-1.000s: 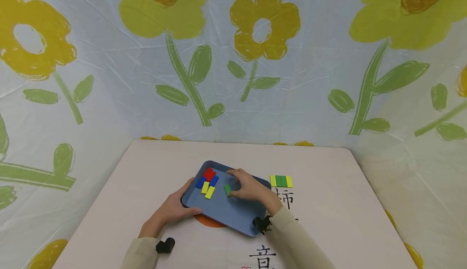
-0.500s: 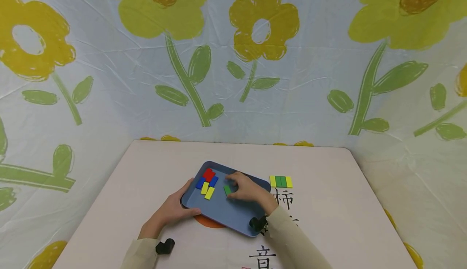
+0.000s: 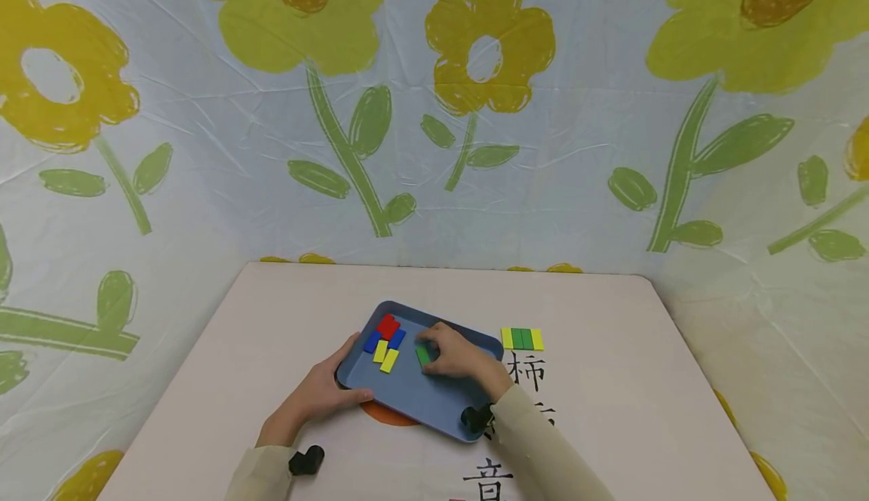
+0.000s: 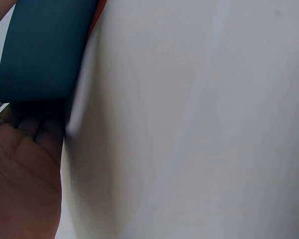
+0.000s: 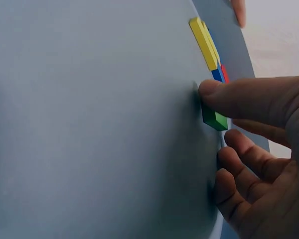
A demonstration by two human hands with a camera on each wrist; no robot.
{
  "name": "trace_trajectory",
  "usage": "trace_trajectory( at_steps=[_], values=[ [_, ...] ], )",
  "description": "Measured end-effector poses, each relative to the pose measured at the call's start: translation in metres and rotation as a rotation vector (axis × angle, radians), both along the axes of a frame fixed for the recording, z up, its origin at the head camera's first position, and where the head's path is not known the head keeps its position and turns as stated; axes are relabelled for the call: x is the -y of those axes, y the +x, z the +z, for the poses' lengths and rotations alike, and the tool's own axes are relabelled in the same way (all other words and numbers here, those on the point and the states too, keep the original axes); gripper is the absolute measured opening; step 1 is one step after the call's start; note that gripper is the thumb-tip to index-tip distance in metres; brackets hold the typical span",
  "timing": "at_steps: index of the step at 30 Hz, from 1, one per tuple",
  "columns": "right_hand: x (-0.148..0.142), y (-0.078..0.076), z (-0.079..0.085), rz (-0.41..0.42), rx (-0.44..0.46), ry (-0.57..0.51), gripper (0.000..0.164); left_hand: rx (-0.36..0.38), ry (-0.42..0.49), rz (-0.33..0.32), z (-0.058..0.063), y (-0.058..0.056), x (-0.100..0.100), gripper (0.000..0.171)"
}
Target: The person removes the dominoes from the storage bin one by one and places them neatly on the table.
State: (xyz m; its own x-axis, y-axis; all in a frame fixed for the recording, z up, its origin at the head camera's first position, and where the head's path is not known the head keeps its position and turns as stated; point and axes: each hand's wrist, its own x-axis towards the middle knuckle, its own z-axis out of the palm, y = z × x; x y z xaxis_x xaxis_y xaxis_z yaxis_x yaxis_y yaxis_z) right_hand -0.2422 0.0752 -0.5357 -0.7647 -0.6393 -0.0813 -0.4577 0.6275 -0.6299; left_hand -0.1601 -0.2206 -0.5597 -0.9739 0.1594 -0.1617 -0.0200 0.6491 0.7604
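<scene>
A blue-grey tray [image 3: 434,403] lies at a slant on the table. My left hand [image 3: 322,394] grips its left corner, thumb on the near rim and fingers round the far side; the left wrist view shows those fingers [image 4: 32,132] curled beneath the tray's dark wall [image 4: 45,55]. Inside the tray, my right hand [image 3: 458,354] pinches a small green block [image 3: 422,355] between thumb and index finger. Seen from the right wrist, the thumb presses the green block [image 5: 214,120] close over the tray floor, the other fingers loosely bent. Yellow blocks [image 3: 389,361], blue blocks [image 3: 397,339] and red blocks [image 3: 388,327] cluster left of it.
Right of the tray, yellow and green blocks [image 3: 523,339] form a flat row on the pale table [image 3: 631,395]. Black characters [image 3: 489,478] and an orange patch [image 3: 390,413] are printed on the tabletop. Flower-printed cloth [image 3: 543,207] walls in the back and sides.
My right hand has shifted slightly left, and its index finger has come down toward the green block, closing the gap to the thumb. My left hand and the tray hold still.
</scene>
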Motion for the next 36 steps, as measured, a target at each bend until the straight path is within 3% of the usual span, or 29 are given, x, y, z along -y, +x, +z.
trace_trajectory(
  at_steps=[24, 36],
  values=[
    [0.002, 0.003, 0.006, -0.021, 0.013, -0.002, 0.046, -0.012, -0.046, 0.0, 0.003, 0.001, -0.001, 0.115],
    [-0.01, 0.003, 0.023, -0.092, 0.04, -0.052, 0.044, 0.004, -0.027, 0.011, 0.003, 0.001, -0.002, 0.115]
  ],
)
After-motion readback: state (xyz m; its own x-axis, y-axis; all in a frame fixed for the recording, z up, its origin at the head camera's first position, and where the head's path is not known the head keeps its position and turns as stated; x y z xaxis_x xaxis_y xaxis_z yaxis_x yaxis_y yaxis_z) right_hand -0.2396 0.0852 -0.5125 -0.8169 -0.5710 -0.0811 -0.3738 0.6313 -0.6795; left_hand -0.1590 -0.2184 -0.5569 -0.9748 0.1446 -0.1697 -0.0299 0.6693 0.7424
